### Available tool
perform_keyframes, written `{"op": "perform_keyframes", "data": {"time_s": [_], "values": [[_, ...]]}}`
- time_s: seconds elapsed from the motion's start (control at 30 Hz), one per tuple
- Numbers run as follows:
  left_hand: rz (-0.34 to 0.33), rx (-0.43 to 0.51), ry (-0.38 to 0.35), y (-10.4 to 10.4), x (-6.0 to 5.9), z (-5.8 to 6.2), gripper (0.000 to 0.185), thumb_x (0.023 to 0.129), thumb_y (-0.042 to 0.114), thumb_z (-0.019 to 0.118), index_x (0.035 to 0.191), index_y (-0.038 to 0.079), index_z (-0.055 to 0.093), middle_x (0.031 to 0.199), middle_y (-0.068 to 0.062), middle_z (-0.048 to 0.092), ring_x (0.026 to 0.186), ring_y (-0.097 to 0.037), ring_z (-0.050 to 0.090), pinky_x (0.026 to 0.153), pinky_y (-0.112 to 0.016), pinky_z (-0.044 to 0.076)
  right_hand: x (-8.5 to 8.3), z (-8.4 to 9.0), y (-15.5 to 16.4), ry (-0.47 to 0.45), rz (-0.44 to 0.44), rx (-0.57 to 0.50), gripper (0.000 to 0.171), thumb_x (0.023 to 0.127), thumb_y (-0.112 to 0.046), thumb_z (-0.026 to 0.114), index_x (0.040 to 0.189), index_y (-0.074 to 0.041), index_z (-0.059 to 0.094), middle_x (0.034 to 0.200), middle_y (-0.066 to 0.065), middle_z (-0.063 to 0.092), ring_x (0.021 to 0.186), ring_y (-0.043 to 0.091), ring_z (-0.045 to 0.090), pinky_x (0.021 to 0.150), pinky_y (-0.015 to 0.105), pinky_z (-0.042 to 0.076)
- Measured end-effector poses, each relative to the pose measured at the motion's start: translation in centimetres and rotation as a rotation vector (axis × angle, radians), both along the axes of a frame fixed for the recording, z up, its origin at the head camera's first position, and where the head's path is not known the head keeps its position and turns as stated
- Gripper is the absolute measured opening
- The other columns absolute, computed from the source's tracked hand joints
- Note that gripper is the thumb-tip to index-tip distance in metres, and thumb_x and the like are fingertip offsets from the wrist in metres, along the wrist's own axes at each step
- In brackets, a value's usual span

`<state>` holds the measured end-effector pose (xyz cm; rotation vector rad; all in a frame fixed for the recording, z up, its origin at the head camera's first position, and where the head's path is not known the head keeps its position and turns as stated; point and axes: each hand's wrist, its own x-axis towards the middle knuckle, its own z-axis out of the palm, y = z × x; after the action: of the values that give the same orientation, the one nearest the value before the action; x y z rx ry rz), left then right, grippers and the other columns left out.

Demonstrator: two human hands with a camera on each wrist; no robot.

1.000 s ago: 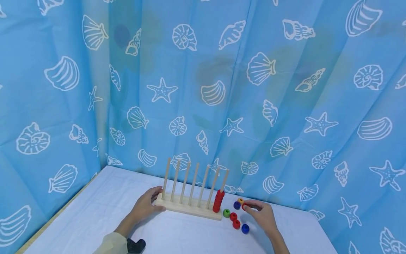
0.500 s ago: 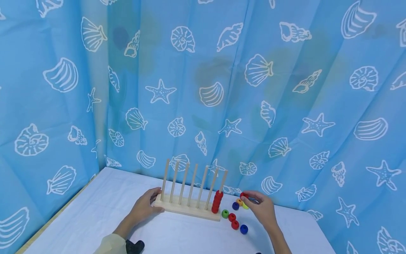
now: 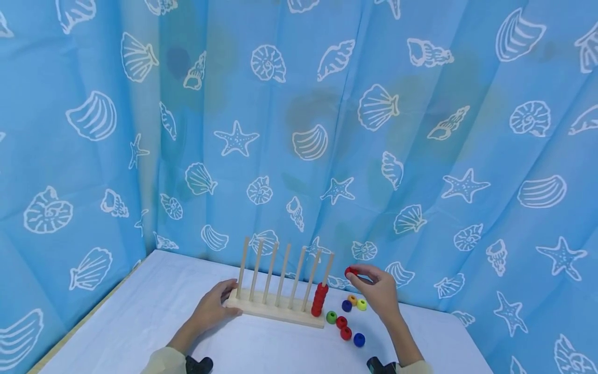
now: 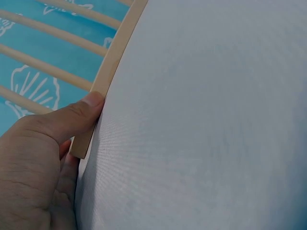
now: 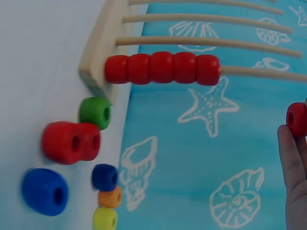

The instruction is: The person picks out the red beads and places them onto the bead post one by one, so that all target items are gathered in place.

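Red bead (image 3: 349,271) in right grip (image 3: 379,292)

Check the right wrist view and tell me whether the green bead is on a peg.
No: the green bead lies on the white table, beside the end of the wooden base.

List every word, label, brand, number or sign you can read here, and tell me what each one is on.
No readable text in any view.
Wooden peg rack and beads: no lettering visible.
Blue curtain: only drawn shells and starfish, no writing.
Black device, lower right in the head view: a small greenish patch, too small to tell whether it is lettering.
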<state>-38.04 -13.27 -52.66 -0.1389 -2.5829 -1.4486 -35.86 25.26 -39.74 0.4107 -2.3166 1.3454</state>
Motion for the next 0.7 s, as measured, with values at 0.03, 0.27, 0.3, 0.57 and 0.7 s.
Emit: {"op": "perform_keyframes", "data": {"time_s": [0.03,0.27,0.3,0.57,0.7], "values": [[-0.002,0.001,-0.002,0.0,0.0,-0.1,0.088,0.051,0.029,0.082,0.127,0.014,0.041,0.124,-0.002,0.047,0.116,-0.02,0.043,0.096,-0.033,0.037,0.0,0.2,-0.1,0.005,0.007,-0.006,0.036,0.073,-0.037,0.066,0.102,-0.016,0.063,0.1,-0.004,0.06,0.096,0.014,0.056,0.073,0.024,0.052],[-0.015,-0.012,0.005,0.1,0.0,-0.5,0.089,0.051,0.03,0.081,0.128,0.014,0.04,0.123,-0.003,0.048,0.116,-0.022,0.043,0.096,-0.036,0.037,0.2,1.6,-1.4,0.036,0.026,-0.028,0.03,0.075,-0.03,0.067,0.102,-0.016,0.063,0.099,-0.002,0.059,0.096,0.014,0.056,0.073,0.024,0.052],[-0.015,-0.014,0.007,0.1,0.0,-0.4,0.088,0.051,0.03,0.081,0.127,0.014,0.04,0.123,-0.002,0.048,0.116,-0.022,0.042,0.096,-0.036,0.037,0.2,1.8,-1.6,0.035,0.032,-0.03,0.031,0.075,-0.03,0.067,0.102,-0.015,0.063,0.1,-0.002,0.059,0.096,0.015,0.056,0.073,0.024,0.052],[-0.003,-0.027,0.025,0.0,-0.1,-0.2,0.087,0.051,0.028,0.082,0.127,0.015,0.042,0.122,0.0,0.049,0.115,-0.019,0.043,0.096,-0.033,0.038,-1.2,2.6,-2.5,0.093,0.055,-0.041,0.031,0.073,-0.033,0.068,0.101,-0.02,0.064,0.101,-0.004,0.059,0.096,0.015,0.057,0.072,0.025,0.052],[0.006,-0.03,0.014,-0.1,-0.3,-0.2,0.087,0.051,0.027,0.082,0.127,0.016,0.042,0.121,0.0,0.049,0.116,-0.019,0.043,0.096,-0.033,0.037,-1.5,3.2,-3.1,0.144,0.077,-0.038,0.028,0.074,-0.03,0.068,0.1,-0.021,0.064,0.098,-0.005,0.059,0.094,0.012,0.057,0.072,0.025,0.052]]}}
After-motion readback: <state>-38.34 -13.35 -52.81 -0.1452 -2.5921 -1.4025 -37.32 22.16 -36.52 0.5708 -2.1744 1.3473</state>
